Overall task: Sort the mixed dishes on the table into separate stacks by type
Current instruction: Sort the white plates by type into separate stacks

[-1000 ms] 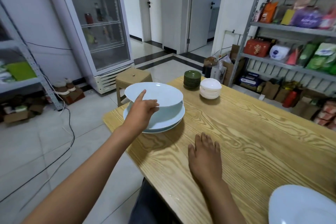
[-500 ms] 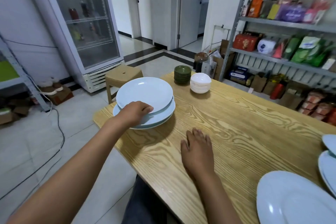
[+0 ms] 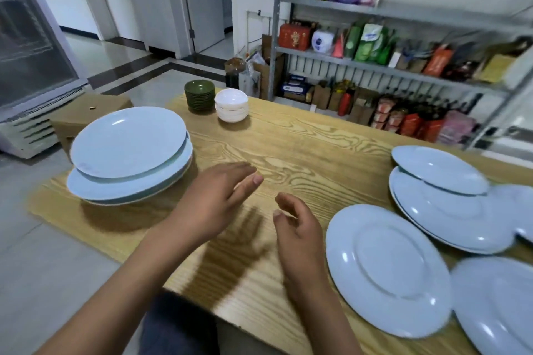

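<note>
Head view: both hands free above the surface (image 3: 302,135). Left hand (image 3: 213,202) has fingers straight and apart; right hand (image 3: 300,228) has fingers loosely curled, holding nothing. Bowl stack (image 3: 129,153) sits left, green dishes (image 3: 200,94) and white cups (image 3: 231,105) at back. Unsorted plates (image 3: 386,268) lie right, some overlapping. We think the next pick is the nearest plate: thumb over rim, fingers underneath, lift clear before moving, don't drag across neighbours.
</note>
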A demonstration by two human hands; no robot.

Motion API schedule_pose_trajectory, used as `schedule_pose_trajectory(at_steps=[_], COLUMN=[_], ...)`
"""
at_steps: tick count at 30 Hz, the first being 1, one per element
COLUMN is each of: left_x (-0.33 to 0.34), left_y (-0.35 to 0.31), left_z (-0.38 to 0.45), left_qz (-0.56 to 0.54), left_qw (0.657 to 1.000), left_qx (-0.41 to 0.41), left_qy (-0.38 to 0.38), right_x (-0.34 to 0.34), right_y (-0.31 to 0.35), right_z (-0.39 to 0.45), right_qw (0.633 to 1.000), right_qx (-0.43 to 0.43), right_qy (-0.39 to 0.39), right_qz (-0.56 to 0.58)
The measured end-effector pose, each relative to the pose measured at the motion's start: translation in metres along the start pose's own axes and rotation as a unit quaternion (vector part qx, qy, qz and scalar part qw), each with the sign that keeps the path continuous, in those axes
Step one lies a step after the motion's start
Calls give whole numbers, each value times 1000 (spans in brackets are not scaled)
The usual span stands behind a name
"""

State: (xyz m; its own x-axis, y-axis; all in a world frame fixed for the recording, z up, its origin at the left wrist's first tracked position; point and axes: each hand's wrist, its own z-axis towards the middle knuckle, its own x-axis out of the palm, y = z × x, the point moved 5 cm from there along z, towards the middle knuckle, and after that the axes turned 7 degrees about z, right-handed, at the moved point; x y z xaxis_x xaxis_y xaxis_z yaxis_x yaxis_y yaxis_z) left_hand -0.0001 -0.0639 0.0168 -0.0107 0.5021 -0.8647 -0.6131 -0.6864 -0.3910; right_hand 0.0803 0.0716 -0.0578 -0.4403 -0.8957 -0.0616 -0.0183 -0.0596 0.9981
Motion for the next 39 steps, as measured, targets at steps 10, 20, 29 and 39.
schedule_pose_trajectory(at_steps=[10, 20, 29, 39], left_x=[98, 146, 149, 128], left_y=[-87, -104, -100, -72], left_z=[-1, -6, -6, 3], left_qz=[-141, -192, -196, -356], left_qw=[985, 972, 971, 920], left_qx=[77, 28, 5, -87], left_qy=[64, 131, 136, 136], right_x=[-164, -211, -212, -175], right_y=[6, -38, -36, -3], right_z=[-85, -131, -116, -78], right_qw=[962, 885, 868, 915], right_qx=[52, 206, 217, 132], right_qy=[-267, -356, -314, -164], right_qz=[11, 219, 317, 345])
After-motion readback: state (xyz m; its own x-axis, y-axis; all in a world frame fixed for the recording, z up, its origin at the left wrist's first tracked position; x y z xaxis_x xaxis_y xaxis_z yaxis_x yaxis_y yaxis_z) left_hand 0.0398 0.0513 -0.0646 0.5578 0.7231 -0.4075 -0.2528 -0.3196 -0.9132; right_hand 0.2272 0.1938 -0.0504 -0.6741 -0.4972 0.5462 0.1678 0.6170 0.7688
